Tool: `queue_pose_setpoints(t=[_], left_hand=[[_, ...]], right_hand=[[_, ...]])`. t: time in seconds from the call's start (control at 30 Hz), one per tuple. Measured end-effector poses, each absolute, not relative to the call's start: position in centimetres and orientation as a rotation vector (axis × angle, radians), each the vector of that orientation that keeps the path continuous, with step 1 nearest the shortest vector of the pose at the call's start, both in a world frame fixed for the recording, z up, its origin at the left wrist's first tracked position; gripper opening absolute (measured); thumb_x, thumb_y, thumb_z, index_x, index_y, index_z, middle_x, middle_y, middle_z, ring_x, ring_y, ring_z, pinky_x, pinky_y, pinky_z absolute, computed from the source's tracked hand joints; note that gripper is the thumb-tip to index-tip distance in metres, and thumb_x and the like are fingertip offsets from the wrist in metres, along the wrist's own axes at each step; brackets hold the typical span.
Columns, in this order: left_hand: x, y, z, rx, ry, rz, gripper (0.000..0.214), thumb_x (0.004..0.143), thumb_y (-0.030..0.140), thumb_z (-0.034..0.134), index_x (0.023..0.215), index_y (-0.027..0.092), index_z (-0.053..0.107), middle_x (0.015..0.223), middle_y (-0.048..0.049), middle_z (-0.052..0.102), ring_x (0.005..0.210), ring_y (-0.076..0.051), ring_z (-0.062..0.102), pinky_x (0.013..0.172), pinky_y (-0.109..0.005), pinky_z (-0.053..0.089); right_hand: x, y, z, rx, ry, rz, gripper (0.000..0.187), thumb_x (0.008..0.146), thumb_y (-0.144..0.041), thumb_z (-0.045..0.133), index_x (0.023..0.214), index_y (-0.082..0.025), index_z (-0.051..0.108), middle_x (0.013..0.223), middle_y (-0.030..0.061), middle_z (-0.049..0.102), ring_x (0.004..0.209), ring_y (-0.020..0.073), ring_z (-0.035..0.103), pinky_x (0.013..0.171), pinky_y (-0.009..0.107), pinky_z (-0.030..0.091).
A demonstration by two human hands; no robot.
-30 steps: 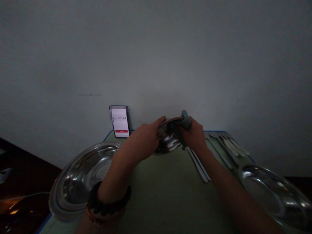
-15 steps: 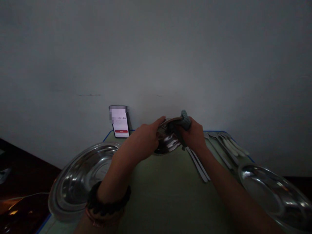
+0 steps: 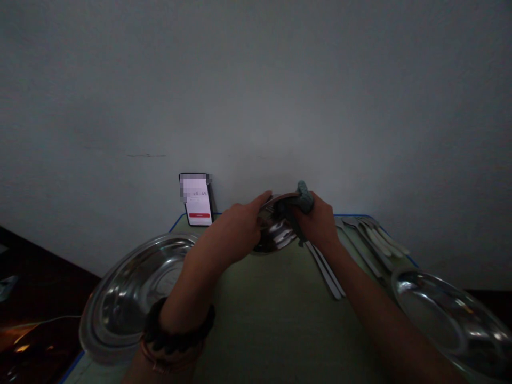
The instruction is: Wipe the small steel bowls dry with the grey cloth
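A shiny metal bowl (image 3: 277, 238) is held tilted above the far part of the table. My left hand (image 3: 237, 230) grips its left side, with the index finger stretched along the rim. On the other side, my right hand (image 3: 320, 220) is closed round a grey-green cloth (image 3: 304, 198), which lies over the bowl's right rim and hangs down inside. The right fingertips are hidden behind the cloth and bowl. Just under the right hand, a pair of long metal utensil handles (image 3: 328, 274) rests on the table.
A large metal basin (image 3: 120, 304) stands at left, and another metal basin (image 3: 436, 314) at right. Several utensils (image 3: 370, 240), some white-handled, lie at the far right. A phone (image 3: 199, 205) leans on the wall behind the green table (image 3: 272, 325).
The number on the phone screen has gone from 44 to 45. Both hands, the bowl and the cloth stay in nearly the same place.
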State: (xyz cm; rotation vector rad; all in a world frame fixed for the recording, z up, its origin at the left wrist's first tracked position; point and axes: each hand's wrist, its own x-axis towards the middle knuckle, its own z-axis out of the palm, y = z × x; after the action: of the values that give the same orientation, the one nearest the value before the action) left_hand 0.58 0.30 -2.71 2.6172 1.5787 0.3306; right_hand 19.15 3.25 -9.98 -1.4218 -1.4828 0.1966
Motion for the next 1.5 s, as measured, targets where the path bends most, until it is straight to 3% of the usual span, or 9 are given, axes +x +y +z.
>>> queue_pose_setpoints(t=[0.57, 1.5], left_hand=[[0.61, 0.24, -2.71, 2.594, 1.584, 0.324, 0.059, 0.087, 0.022, 0.038, 0.145, 0.027, 0.026, 0.095, -0.0103, 0.070, 0.066, -0.019, 0.065, 0.060, -0.029, 0.045], [0.67, 0.14, -2.70, 2.580, 1.578, 0.359, 0.058, 0.087, 0.021, 0.039, 0.144, 0.026, 0.029, 0.095, -0.0137, 0.071, 0.075, -0.026, 0.067, 0.062, -0.032, 0.046]], right_hand=[[19.18, 3.32, -10.11, -1.432, -1.488, 0.182, 0.024, 0.073, -0.038, 0.059, 0.088, -0.018, 0.062, 0.074, 0.0057, 0.066, 0.068, 0.0210, 0.060, 0.059, 0.031, 0.043], [19.22, 3.36, -10.17, -1.439, -1.503, 0.169, 0.024, 0.074, -0.038, 0.059, 0.088, -0.018, 0.062, 0.074, 0.0056, 0.067, 0.068, 0.0212, 0.061, 0.059, 0.030, 0.043]])
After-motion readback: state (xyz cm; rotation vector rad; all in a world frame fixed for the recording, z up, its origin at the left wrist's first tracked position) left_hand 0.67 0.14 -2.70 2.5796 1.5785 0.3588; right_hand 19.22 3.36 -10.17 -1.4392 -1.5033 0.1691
